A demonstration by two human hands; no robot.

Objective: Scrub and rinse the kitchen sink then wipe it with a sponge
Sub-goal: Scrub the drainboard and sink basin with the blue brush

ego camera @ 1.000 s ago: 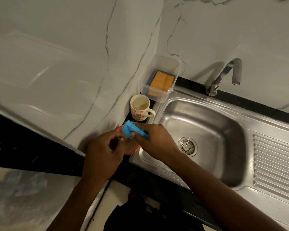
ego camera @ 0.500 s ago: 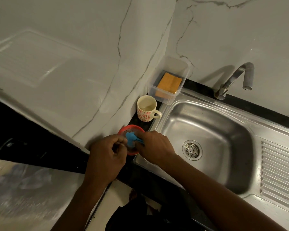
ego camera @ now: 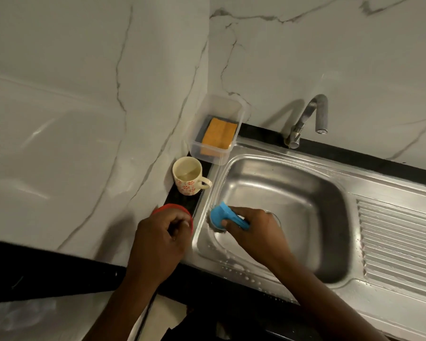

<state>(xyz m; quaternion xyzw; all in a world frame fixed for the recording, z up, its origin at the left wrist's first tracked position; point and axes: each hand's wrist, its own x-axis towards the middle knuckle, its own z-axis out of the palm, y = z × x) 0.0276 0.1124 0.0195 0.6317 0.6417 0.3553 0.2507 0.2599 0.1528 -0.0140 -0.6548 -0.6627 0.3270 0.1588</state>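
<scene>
The steel sink has a deep basin and a ribbed drainboard on its right. My right hand grips the blue handle of a scrubber, whose dark pad presses against the basin's left wall. My left hand holds a small red round dish on the black counter left of the sink, fingers curled over its rim. An orange sponge lies in a clear plastic box at the sink's back-left corner. My right hand hides the drain.
A cream mug with red flowers stands between the dish and the plastic box. A curved steel tap rises behind the basin. Marble walls meet in a corner behind the box. Water drops dot the sink's front rim.
My right hand has lifted the scrubber out of the red dish and moved it right, onto the basin's left wall. My left hand stays on the dish.
</scene>
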